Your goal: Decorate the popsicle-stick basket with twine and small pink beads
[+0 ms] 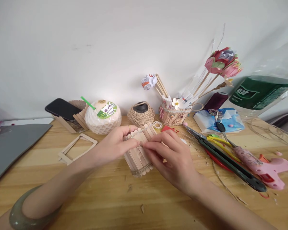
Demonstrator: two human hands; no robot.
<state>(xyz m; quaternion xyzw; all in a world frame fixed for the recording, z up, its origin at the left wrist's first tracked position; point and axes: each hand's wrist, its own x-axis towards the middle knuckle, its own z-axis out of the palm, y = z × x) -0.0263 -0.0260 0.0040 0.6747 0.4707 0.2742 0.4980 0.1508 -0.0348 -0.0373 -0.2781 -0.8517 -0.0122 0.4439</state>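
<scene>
A small holder built of popsicle sticks [137, 156] lies tilted on the wooden table [115, 198], with a bead string along its top rim and twine round its base. My left hand [114, 145] grips its left side, a ring on one finger and a grey-green bangle on the wrist. My right hand [169, 156] presses on the sticks from the right, its fingertips pinched at the middle of the holder.
Behind stand a white coconut with a green straw [103, 116], a twine ball [140, 114], a stick basket of paper flowers [174, 114] and a phone on a stand [62, 109]. Right: long pliers [227, 158], pink glue gun [266, 166], tissue pack [220, 121]. Left: stick frame [77, 147], grey sheet [12, 143].
</scene>
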